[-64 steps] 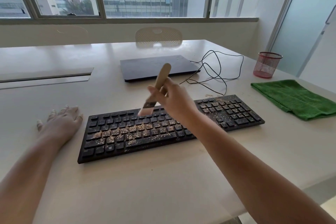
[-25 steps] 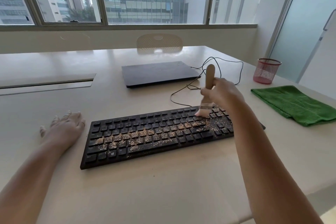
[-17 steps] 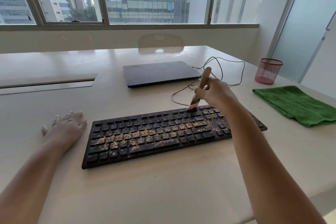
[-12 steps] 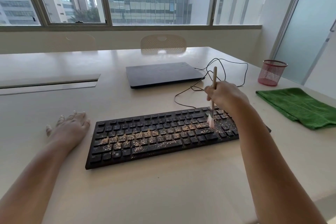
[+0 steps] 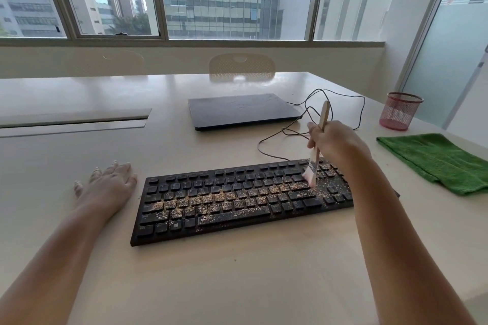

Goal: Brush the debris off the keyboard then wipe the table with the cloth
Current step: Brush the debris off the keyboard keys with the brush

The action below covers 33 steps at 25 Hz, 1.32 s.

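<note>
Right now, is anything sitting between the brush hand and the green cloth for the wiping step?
Nothing visible does. The right hand grips the brush over the keyboard; only bare table lies between it and the green cloth. The pink mesh cup stands farther back.

Single head-worn wide-angle view, facing forward and down across table (image 5: 237,285) toward windows (image 5: 237,16); close range.

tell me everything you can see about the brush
The brush is a small paintbrush with a flat, pale wooden handle, a metal band and light pinkish-white bristles. It stands nearly upright, handle tip tilted slightly to the right and away. The right hand grips the handle around its middle. The bristles press on the debris-strewn keys at the right part of the black keyboard.
</note>
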Motion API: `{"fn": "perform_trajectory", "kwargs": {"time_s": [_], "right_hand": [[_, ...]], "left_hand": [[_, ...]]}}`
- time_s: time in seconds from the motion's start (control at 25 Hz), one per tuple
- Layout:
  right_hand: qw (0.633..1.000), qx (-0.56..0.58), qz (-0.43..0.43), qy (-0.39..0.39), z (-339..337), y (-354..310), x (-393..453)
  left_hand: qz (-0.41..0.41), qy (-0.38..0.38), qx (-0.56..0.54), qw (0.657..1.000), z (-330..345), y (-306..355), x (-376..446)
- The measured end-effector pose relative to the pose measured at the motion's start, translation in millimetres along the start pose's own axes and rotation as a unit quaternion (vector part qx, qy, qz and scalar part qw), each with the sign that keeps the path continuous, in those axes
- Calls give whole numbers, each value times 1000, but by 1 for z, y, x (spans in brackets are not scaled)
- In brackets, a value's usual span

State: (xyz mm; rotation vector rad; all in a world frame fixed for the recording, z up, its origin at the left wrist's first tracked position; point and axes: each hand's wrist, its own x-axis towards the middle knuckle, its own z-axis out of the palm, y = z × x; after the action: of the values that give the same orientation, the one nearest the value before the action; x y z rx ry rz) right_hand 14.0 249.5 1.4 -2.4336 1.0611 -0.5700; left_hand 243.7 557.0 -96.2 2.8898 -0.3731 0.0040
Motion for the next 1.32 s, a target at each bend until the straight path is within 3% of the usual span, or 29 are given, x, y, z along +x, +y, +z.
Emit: {"fn": "perform_trajectory", "kwargs": {"time_s": [0.08,0.2,0.28,0.48,0.72,0.84,1.0,1.2,1.32], "right_hand": [[999,24,-29,14,1,-6,-3],[986,106,-101,-81,13,-18,-8],[987,86,-91,-100,16,-18,-9],[997,57,-51,1,5,-11,-8],[998,-19,-45,-30,5,-13,-12],[999,2,-52,15,2,-14,-11],[995,-27,-83,-46,7,-13,-13],[995,23,-93,3,0,-17,-15],[993,12,-113,-36,7,-21,-17]], "left_hand": [[-1,1,3,1000,0,0,0],[-1,2,5,1000,-1,-1,1],[-1,1,4,1000,0,0,1],[0,1,0,1000,-1,-1,0],[4,2,1,1000,0,-1,0],[2,4,1,1000,1,-2,0],[3,4,0,1000,0,-1,-1],[1,4,-1,1000,0,0,-1],[-2,6,5,1000,0,0,0]]}}
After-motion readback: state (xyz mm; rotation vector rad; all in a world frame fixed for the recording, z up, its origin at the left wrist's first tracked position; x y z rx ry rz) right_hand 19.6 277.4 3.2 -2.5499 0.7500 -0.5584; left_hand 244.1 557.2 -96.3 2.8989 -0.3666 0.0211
